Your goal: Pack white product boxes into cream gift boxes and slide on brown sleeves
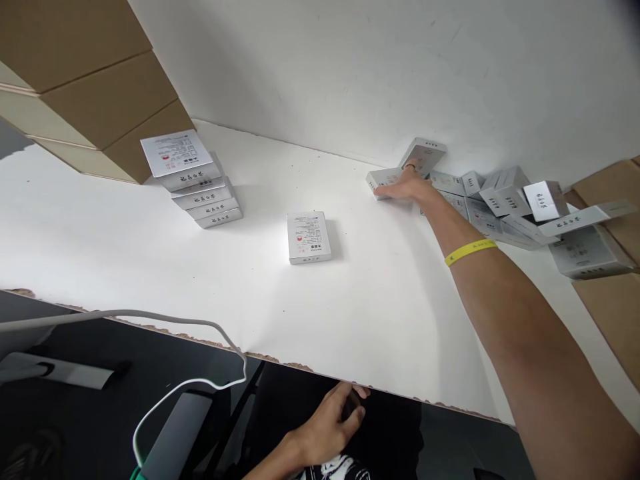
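Observation:
My right hand [407, 183] reaches to the back of the white table and grips a flat silver-white box [381, 176], thumb at its near side. Just behind that hand, another silver-white box [425, 155] leans against the wall. My left hand [330, 423] rests at the table's front edge, over my lap, with fingers loosely bent, thumb apart and nothing visible in it. One printed box [309, 237] lies flat alone in the middle of the table. At the left stands a stack of similar boxes [187, 160], slightly askew.
Several silver-white boxes [500, 190] lie in a loose heap at right, beside brown cardboard [607, 313]. Large brown cartons [110, 87] stand at the back left. A white cable [200, 320] crosses the chipped front edge of the table [240, 280]. The wall [350, 73] bounds the back.

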A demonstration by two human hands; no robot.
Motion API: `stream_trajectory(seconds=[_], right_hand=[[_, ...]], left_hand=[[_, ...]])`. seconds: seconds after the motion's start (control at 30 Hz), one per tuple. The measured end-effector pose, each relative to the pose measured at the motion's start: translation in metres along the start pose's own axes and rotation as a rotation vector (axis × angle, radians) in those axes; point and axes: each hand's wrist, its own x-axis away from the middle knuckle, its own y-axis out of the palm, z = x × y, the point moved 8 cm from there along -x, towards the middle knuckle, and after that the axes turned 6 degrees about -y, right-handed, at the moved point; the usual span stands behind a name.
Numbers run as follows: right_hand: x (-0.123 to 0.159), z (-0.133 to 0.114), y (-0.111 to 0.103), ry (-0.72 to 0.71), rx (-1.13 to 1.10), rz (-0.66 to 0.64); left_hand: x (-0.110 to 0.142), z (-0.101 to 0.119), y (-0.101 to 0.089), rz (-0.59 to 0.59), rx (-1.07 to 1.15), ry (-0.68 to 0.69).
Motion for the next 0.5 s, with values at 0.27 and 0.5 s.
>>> stream_trajectory(seconds=[0.27,0.5], right_hand=[[0.105,-0.039,-0.012,-0.452,-0.007,0.134],[0.174,-0.06,-0.04,-0.831,-0.168,0.428]], left_hand=[[0.001,-0.01,0.003,-0.026,0.011,-0.009],[0.003,-0.014,-0.002,0.005,0.012,-0.011]])
